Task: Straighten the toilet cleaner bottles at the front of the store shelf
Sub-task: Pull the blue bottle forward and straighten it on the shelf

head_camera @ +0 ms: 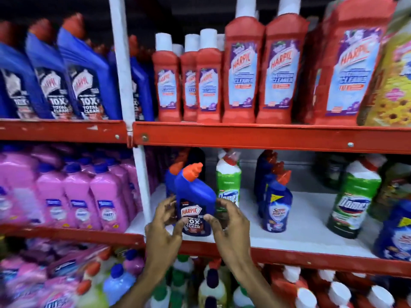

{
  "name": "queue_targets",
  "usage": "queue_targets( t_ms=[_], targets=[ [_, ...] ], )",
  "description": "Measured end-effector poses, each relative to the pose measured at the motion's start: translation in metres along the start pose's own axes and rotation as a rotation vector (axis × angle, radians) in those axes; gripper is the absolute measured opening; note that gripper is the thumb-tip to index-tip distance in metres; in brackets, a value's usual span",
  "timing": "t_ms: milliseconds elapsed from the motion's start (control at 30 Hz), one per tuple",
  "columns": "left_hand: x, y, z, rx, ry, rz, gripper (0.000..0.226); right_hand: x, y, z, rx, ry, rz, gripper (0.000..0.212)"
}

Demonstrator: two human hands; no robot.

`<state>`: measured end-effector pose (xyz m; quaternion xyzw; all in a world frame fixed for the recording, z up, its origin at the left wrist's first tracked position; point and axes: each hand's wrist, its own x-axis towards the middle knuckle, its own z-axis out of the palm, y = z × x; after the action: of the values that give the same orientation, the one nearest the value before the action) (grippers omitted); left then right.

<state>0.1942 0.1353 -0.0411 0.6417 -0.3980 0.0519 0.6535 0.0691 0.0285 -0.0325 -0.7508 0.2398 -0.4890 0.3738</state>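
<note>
A blue Harpic toilet cleaner bottle point(194, 196) with an orange angled cap stands upright at the front left of the white middle shelf point(300, 221). My left hand point(165, 225) holds its left side, thumb on the label. My right hand point(229, 221) clasps its right side, thumb on the label front. A second blue Harpic bottle point(171, 176) stands right behind it. To the right stand a green Domex bottle point(229, 181), a row of dark blue cleaner bottles point(275, 205), a larger green Domex bottle point(353, 198) and another blue bottle point(395, 232).
The red shelf lip point(311, 258) runs just below my hands. A white upright post point(140, 174) stands left of the bottle. Pink bottles point(77, 196) fill the left bay. Red Harpic bottles point(242, 70) and blue ones point(86, 74) line the shelf above. More bottles crowd below.
</note>
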Motion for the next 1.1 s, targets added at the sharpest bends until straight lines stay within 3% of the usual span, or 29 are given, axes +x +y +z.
queue_targets(
  t_ms=[133, 300, 400, 600, 667, 767, 867, 1100],
  targets=[
    [0.013, -0.024, -0.018, 0.012, -0.013, -0.054, 0.072, 0.005, 0.003, 0.035, -0.040, -0.041, 0.035, 0.039],
    [0.017, -0.048, -0.024, 0.063, -0.074, -0.099, 0.064, 0.008, 0.010, 0.057, -0.133, -0.063, 0.080, 0.039],
    [0.013, -0.053, -0.026, 0.115, -0.071, -0.066, 0.055, 0.005, 0.013, 0.061, -0.172, -0.079, 0.106, 0.036],
    [0.005, -0.051, -0.024, 0.189, 0.026, 0.034, 0.061, -0.004, 0.012, 0.052, -0.156, -0.070, 0.043, 0.038],
    [-0.001, -0.045, -0.023, 0.215, 0.071, 0.142, 0.053, -0.011, 0.011, 0.041, -0.189, -0.061, -0.010, 0.043],
    [-0.005, -0.032, -0.015, 0.377, 0.094, 0.447, 0.047, -0.021, 0.010, 0.012, -0.348, -0.020, -0.102, 0.052],
    [-0.007, -0.014, 0.007, 0.530, 0.025, 0.671, 0.055, -0.024, 0.010, -0.026, -0.562, 0.059, -0.210, 0.060],
    [-0.025, 0.029, 0.087, 0.725, -0.235, 0.771, 0.080, -0.026, 0.031, -0.119, -0.868, 0.165, -0.216, 0.077]
  ],
)
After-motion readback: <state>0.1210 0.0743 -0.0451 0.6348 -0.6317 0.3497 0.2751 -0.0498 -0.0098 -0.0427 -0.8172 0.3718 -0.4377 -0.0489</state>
